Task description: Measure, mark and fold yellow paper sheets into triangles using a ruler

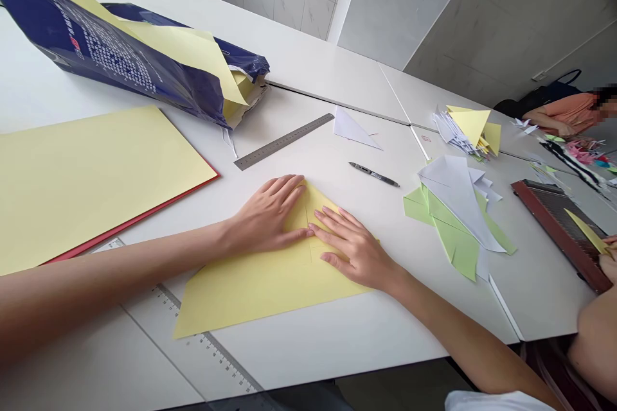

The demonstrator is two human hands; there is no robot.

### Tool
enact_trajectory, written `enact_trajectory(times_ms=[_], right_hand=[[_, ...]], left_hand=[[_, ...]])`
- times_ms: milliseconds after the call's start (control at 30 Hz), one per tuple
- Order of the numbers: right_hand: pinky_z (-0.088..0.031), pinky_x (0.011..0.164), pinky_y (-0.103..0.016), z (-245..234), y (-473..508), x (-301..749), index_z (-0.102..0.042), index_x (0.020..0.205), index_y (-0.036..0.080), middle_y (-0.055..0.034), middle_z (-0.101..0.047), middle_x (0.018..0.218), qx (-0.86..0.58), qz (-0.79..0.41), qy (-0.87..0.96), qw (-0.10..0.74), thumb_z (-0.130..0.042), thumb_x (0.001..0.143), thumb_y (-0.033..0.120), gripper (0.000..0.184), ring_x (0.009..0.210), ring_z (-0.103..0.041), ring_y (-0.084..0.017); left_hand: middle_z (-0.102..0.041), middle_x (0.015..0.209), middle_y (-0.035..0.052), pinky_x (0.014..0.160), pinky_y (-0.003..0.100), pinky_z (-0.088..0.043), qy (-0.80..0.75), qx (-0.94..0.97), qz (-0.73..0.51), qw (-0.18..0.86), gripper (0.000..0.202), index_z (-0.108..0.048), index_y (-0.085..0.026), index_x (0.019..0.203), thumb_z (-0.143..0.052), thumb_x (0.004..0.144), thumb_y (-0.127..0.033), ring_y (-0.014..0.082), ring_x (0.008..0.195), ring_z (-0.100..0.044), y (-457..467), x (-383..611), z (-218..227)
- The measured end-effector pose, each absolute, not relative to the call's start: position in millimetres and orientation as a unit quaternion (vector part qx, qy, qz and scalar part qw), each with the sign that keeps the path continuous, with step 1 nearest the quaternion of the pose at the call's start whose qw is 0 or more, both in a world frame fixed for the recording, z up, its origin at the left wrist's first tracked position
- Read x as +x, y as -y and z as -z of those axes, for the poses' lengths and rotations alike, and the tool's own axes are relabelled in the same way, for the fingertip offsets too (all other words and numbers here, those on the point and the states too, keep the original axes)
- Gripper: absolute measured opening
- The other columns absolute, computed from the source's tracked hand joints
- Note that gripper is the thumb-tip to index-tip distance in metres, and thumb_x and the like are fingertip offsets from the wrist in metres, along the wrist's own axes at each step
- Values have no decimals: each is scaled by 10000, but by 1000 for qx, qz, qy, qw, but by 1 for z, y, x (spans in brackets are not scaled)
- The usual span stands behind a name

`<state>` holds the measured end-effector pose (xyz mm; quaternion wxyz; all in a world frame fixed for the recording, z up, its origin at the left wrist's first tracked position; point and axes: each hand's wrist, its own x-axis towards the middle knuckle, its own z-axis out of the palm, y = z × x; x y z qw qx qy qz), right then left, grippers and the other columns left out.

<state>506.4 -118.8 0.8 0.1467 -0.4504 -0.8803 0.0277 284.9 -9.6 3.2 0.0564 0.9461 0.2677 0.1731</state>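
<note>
Two hands, left (pixel 266 214) and right (pixel 354 249), fingers spread on yellow paper (pixel 260 289); navy bag (pixel 120 58) holding yellow sheets (pixel 193 58)

White panels form the desk (pixel 308 347). A navy plastic bag (pixel 120 51) lies at its far left corner, a yellow card stack (pixel 96 186) along the left edge, and a folded yellow sheet (pixel 250 289) near the front edge. A steel ruler (pixel 284 141) and black pen (pixel 373 173) lie mid-desk, with green and white paper offcuts (pixel 457 225) and a paper trimmer (pixel 554 231) toward the right edge.
</note>
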Motion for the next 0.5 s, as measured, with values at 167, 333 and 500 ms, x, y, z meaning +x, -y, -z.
enact_trajectory(times_ms=[167, 333, 500], right_hand=[[-281, 1229, -471, -1, 119, 507, -477, 1437, 159, -80, -424, 1527, -451, -30, 880, 144, -383, 1023, 403, 490, 1483, -288, -210], [-292, 1223, -476, -1, 119, 506, -473, 1438, 162, -78, -425, 1525, -449, -29, 880, 151, -382, 1024, 397, 485, 1480, -296, -209], [-304, 1217, -480, -2, 119, 506, -496, 1418, 164, -82, -433, 1518, -448, -29, 880, 157, -385, 1024, 391, 468, 1476, -306, -205]], left_hand=[[-424, 1501, 145, 1159, 449, -319, -237, 958, -153, 48, 652, -495, -137, 1325, -362, 937, -644, 290, 1393, -383, 10, 285, -8], [-431, 1489, 162, 1136, 451, -344, -230, 961, -146, 40, 628, -527, -129, 1282, -366, 939, -630, 298, 1365, -411, 9, 286, -11], [-419, 1493, 175, 1118, 464, -361, -232, 962, -140, 40, 641, -531, -126, 1279, -364, 932, -639, 313, 1359, -412, 8, 287, -10]])
